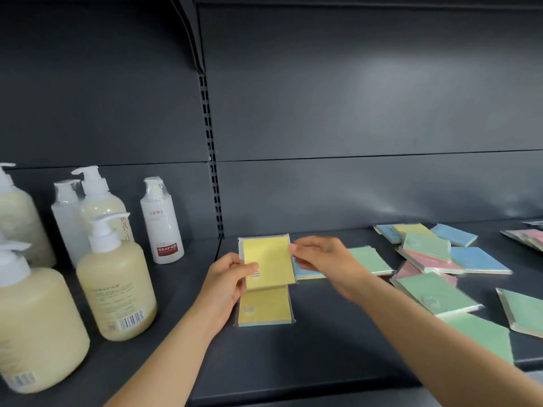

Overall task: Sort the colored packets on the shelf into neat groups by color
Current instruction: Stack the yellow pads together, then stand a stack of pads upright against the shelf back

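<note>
While both my hands pinch the yellow packet by its side edges, left hand and right hand, above the lower yellow packet, it seems light, thin and slippery.

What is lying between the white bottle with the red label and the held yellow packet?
Head view: only bare dark shelf lies between white bottle and yellow packet.

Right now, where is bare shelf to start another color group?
Bare shelf lies in front, between the lying yellow packet and the green packets, and behind along the back wall. The right side is crowded with the mixed pile.
</note>
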Demonstrator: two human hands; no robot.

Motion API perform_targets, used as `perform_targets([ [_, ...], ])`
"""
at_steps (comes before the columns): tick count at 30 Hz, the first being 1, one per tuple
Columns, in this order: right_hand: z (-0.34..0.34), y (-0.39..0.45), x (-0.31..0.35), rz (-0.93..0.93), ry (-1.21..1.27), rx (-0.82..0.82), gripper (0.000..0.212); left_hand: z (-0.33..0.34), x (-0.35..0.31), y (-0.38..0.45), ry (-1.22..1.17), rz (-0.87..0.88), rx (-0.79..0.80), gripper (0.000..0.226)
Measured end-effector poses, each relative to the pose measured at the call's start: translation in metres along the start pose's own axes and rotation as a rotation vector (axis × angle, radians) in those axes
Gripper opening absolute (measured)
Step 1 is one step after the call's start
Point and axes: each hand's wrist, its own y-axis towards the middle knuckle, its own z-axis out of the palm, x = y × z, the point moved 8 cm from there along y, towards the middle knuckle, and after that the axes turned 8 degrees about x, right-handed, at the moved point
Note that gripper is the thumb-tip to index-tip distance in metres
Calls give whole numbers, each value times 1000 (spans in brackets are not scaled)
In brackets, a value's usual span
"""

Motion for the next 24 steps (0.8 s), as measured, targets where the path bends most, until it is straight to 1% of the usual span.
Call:
perform_targets([
  [1,14,2,-4,-2,126,61,28,0,-2,-1,26,17,5,16],
  [3,30,4,-10,-14,308,113,22,-2,-4,-1,74,46,3,10],
  [4,35,4,-14,-12,378,116,19,-4,-4,-1,105,54,-7,11],
  [6,37,4,-22,6,414,82,15,-8,-6,-2,199,65,-39,18],
  [11,33,8,-32,38,284,4,11,-18,-7,-4,445,65,-131,35],
  [13,32,9,-32,32,213,-22,7,-21,-7,-5,520,51,-153,33],
  [16,31,9,-31,11,98,-49,7,-27,-2,-3,551,1,-163,34],
  [19,29,10,-30,-7,-40,-77,18,-34,4,-1,609,-52,-162,27],
  [22,28,8,-27,-34,-250,-110,35,-35,6,-3,692,-70,-182,27],
  [24,29,6,-23,-63,-375,-139,42,-32,3,-6,743,-65,-208,26],
])
